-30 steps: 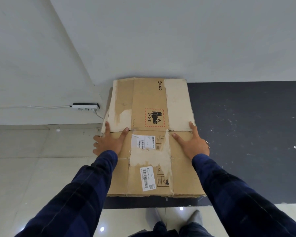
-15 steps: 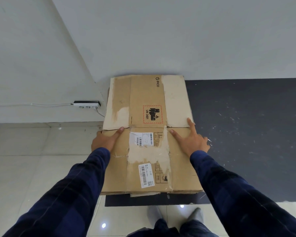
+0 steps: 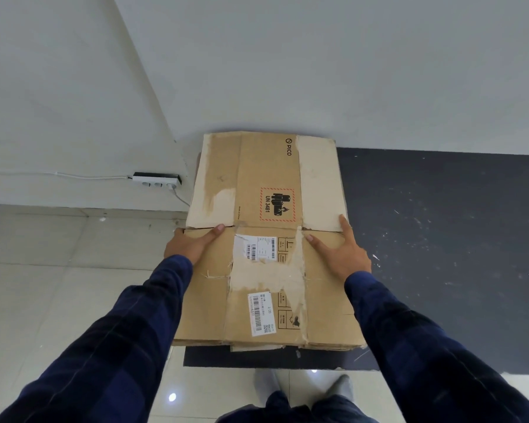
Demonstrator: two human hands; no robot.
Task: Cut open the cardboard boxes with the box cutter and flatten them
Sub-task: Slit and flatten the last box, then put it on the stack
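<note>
Left hand (image 3: 190, 244) has slid out to grip the left edge of the one flattened cardboard box (image 3: 266, 166), thumb on top. Right hand (image 3: 339, 251) presses down, fingers spread. It lies at the far left corner of the dark mat (image 3: 440, 239), against white walls, one power strip (image 3: 156, 180) beside it.

Our left hand (image 3: 190, 243) holds the left edge of the flattened box (image 3: 266, 184); our right hand (image 3: 339, 254) rests on its right half. Beyond the left hand, a power strip (image 3: 156, 181) sits against the wall. A mat (image 3: 440, 254) lies under the box and spreads right of our right hand.
</note>
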